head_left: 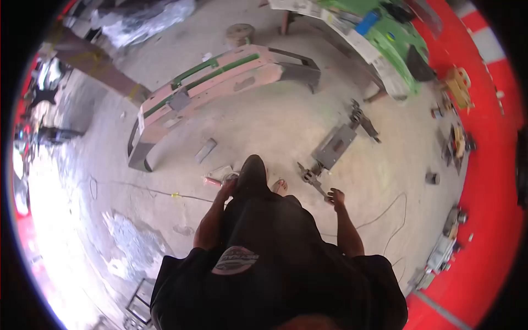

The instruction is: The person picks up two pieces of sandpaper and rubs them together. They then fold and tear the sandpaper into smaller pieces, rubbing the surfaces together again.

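My left hand (pixel 227 187) is low beside my dark-clothed knee, partly hidden by it. Close to its fingers lie a small red piece (pixel 211 181) and a pale looped thing (pixel 223 171); I cannot tell whether the hand grips either. My right hand (pixel 335 197) hangs with its fingers apart, right by the end of a dark metal assembly (pixel 335 146) with a flat grey plate and brackets at both ends. Ahead of me, a long vehicle bumper (pixel 220 80) rests on the floor, patched pinkish, green and dark grey. A grey block (pixel 205 150) lies between it and my feet.
A thin cable (pixel 148 190) with a yellow tag crosses the floor on the left, and another cable (pixel 404 212) loops on the right. A green-covered table (pixel 379 41) stands at the upper right. Parts line the red floor strip (pixel 484 165). Plastic sheeting (pixel 143 22) lies at the upper left.
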Tool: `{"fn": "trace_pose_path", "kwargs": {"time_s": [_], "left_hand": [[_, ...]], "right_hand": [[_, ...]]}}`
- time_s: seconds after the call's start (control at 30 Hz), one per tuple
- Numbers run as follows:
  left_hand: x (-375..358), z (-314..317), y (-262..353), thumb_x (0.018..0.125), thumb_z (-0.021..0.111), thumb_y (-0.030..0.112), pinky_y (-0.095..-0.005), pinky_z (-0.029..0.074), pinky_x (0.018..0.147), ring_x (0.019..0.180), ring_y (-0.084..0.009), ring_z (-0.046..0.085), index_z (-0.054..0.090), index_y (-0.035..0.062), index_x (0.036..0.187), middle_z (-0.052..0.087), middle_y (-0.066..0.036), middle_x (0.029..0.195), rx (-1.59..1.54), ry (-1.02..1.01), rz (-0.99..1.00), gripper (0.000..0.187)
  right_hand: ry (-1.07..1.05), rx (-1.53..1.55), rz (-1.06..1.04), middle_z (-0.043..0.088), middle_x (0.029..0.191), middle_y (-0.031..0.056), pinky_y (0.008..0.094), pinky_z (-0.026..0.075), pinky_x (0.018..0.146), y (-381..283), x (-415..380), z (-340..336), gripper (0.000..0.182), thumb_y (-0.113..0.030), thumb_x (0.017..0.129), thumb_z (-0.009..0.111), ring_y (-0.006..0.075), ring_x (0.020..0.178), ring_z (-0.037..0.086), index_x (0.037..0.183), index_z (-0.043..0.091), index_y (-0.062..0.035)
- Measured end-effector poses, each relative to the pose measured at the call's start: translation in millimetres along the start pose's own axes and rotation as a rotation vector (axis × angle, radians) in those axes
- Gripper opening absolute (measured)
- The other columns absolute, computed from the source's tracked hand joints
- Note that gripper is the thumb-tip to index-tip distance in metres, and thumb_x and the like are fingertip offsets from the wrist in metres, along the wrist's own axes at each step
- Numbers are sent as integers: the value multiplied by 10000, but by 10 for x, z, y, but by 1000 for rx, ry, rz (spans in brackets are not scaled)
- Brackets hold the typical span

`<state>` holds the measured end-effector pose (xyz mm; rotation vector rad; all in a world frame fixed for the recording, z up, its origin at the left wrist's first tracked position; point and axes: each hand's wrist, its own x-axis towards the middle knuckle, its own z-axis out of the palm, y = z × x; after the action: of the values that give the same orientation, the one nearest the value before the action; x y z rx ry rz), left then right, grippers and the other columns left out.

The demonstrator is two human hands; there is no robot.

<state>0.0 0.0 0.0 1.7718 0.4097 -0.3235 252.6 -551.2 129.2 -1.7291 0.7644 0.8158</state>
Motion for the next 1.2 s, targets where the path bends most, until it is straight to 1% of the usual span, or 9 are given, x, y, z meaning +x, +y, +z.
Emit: {"fn": "trace_pose_path", "kwargs": {"time_s": [0.1, 0.23, 0.27, 0.43, 0.57, 0.67, 0.7, 0.97, 1.2], "left_hand": [[119, 111, 893, 1001, 626, 376, -445, 613, 671, 845, -325, 729, 612, 101, 1291, 725, -162, 1225, -962, 105, -566, 400], [905, -1213, 1189, 1018, 583, 384, -437, 629, 781, 1017, -341, 740, 562, 31, 1407, 714, -177, 1279, -935, 546, -447, 525], [1042, -1411, 1309, 1040, 550, 341, -511, 585, 993, 1172, -354, 692, 540, 46, 1477, 685, -158, 1373, -985, 615, -448, 527], [1901, -2583, 823, 1022, 641, 348, -522, 632, 899, 1109, -399, 709, 457, -3, 1514, 626, -218, 1426, -1322, 897, -299, 632], [2316, -3347, 887, 1019, 668, 398, -568, 605, 991, 1346, -436, 564, 356, 25, 1590, 475, -233, 1562, -1588, 1234, -258, 751], [2526, -3747, 748, 987, 730, 393, -570, 587, 1029, 1417, -439, 489, 379, 47, 1592, 406, -223, 1605, -1779, 1280, -241, 781], [2527, -3830, 707, 977, 748, 383, -568, 587, 1026, 1423, -441, 483, 397, 48, 1584, 410, -216, 1603, -1769, 1296, -271, 778], [2698, -3905, 511, 942, 800, 270, -569, 512, 935, 1182, -335, 590, 594, 101, 1311, 631, -137, 1266, -1658, 1541, -381, 455], [2675, -3633, 882, 1005, 730, 262, -464, 491, 795, 1135, -287, 580, 548, 142, 1327, 597, -108, 1280, -1592, 1532, -197, 389]], "right_hand": [[78, -106, 14, 751, 1011, 94, 361, 567, 697, -855, 64, -464, 387, -280, 998, 594, 206, 744, 693, 1341, 675, -120], [-58, -104, -26, 752, 1054, 106, 351, 590, 719, -1606, 529, 583, 402, -308, 1013, 602, 205, 766, 707, 1366, 664, -126], [-67, -144, -14, 753, 1065, 107, 355, 594, 734, -1729, 608, 730, 407, -322, 1019, 595, 213, 783, 716, 1370, 661, -127], [-322, -254, 6, 766, 1088, 91, 321, 591, 696, -2293, 485, 1450, 366, -314, 1034, 601, 208, 835, 753, 1338, 648, -114], [-449, -601, -105, 738, 959, 60, 276, 538, 628, -2700, 953, 1651, 392, -312, 1052, 571, 163, 713, 691, 1387, 629, -116], [-404, -629, -160, 749, 1109, 81, 268, 586, 736, -3215, 915, 1800, 437, -176, 1044, 625, 171, 926, 748, 1444, 569, -10], [-231, -473, 23, 743, 1082, 78, 286, 592, 732, -3535, 709, 2085, 397, -209, 1058, 590, 175, 889, 749, 1410, 597, -25], [-297, -615, -12, 753, 974, 56, 303, 548, 621, -4658, 1320, 2415, 402, -335, 1049, 551, 142, 771, 702, 1356, 657, -99], [-463, -860, -407, 762, 932, 77, 311, 552, 774, -5771, 2044, 3017, 376, -283, 1012, 606, 183, 825, 722, 1255, 739, -30]]}}
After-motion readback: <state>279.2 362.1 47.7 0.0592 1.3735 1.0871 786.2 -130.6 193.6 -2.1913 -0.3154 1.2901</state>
